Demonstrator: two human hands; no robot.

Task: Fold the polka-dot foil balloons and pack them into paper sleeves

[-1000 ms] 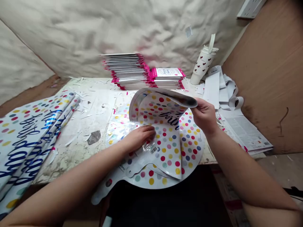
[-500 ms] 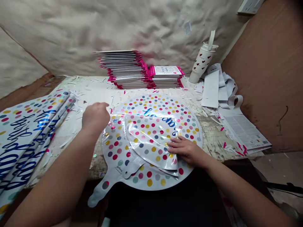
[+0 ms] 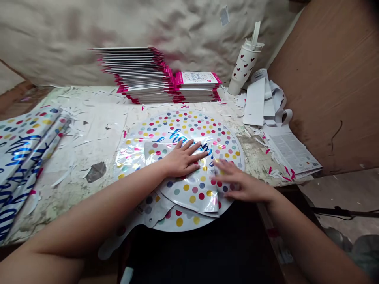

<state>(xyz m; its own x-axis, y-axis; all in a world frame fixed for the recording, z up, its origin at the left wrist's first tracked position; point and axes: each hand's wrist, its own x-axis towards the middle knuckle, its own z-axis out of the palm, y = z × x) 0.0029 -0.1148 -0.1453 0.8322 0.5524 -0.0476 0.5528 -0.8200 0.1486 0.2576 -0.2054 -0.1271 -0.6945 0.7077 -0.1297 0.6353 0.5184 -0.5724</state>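
A round, flat foil balloon (image 3: 189,120) with coloured dots and blue lettering lies at the table's front edge, its tail hanging over the lower left. On top of it rests a folded dotted foil balloon (image 3: 189,193), creased along straight edges. My left hand (image 3: 183,158) presses flat on the folded piece, fingers spread. Close to its right edge is my right hand (image 3: 237,181), fingers apart and slightly blurred; whether it touches the foil I cannot tell.
Stacked pink-edged card packs (image 3: 145,75) and a shorter stack (image 3: 198,85) stand at the back. A heart-patterned tumbler (image 3: 244,67) and paper strips (image 3: 254,104) are at the right. More dotted foil balloons (image 3: 20,157) lie at the left. Paper scraps litter the table.
My left hand has moved right from the balloon's left side and opened from a closed shape onto the folded piece. My right hand has lifted or shifted slightly. The view has shifted too.
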